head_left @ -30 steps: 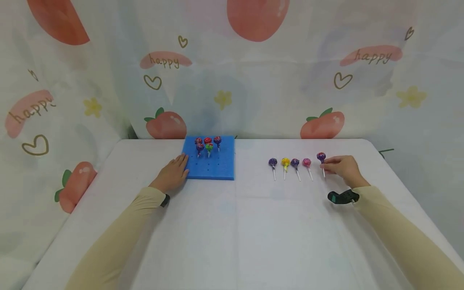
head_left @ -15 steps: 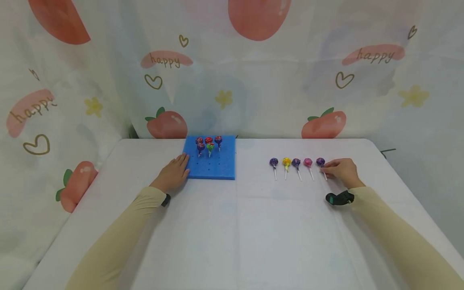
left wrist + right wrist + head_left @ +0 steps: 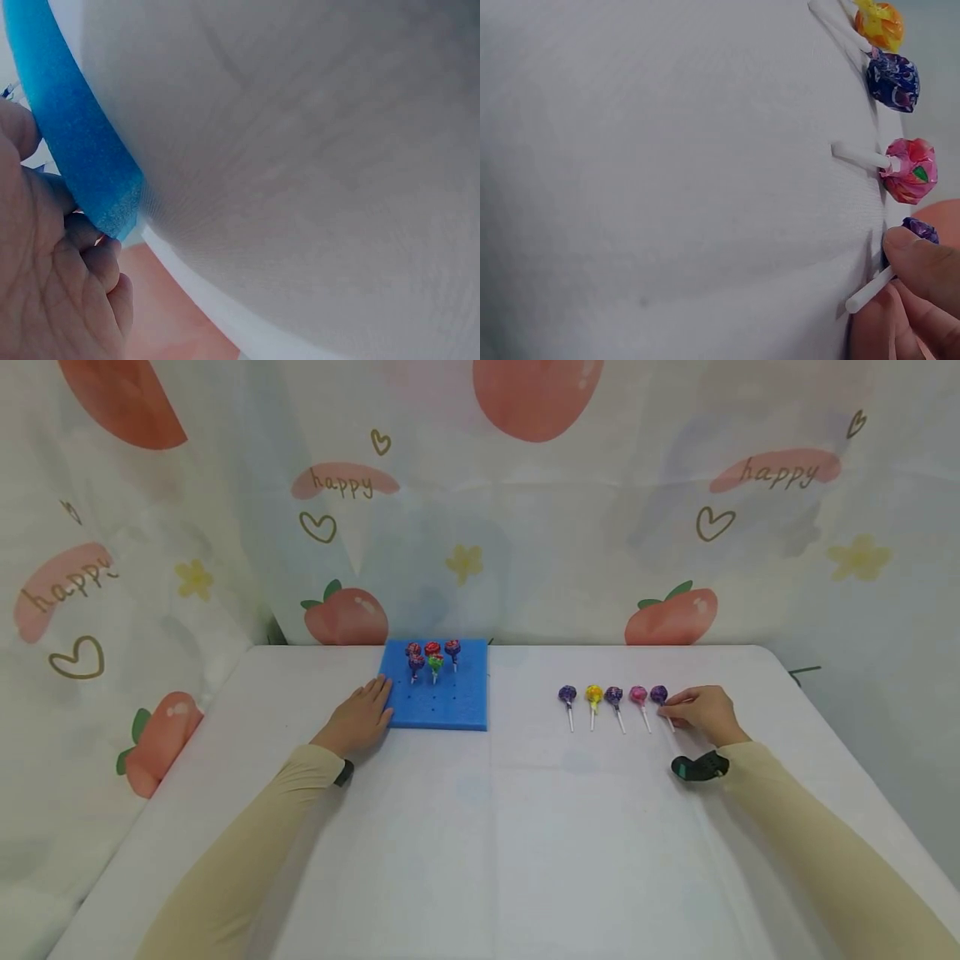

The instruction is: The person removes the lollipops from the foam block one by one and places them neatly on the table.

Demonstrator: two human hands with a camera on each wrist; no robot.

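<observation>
My left hand (image 3: 356, 718) rests on the left edge of a blue foam board (image 3: 468, 706) with small holes. In the left wrist view its fingertips touch the side of the foam. Several wrapped lollipops stand upright in the board's back rows, among them a green lollipop (image 3: 435, 664). On the right, my right hand (image 3: 705, 712) pinches a purple lollipop (image 3: 659, 694) between thumb and fingers, low over the cloth. In the right wrist view its white stick (image 3: 871, 289) sticks out below the thumb. A pink lollipop (image 3: 638, 694) lies just left of it.
Further left in the same row lie a dark purple lollipop (image 3: 614, 695), a yellow lollipop (image 3: 594, 693) and another dark purple lollipop (image 3: 567, 693). A white cloth (image 3: 525, 843) covers the table. A printed curtain (image 3: 555, 543) hangs behind its far edge.
My right hand has lowered the purple lollipop and moved it slightly left, to the right end of the row beside the pink one. My left hand stays on the board.
</observation>
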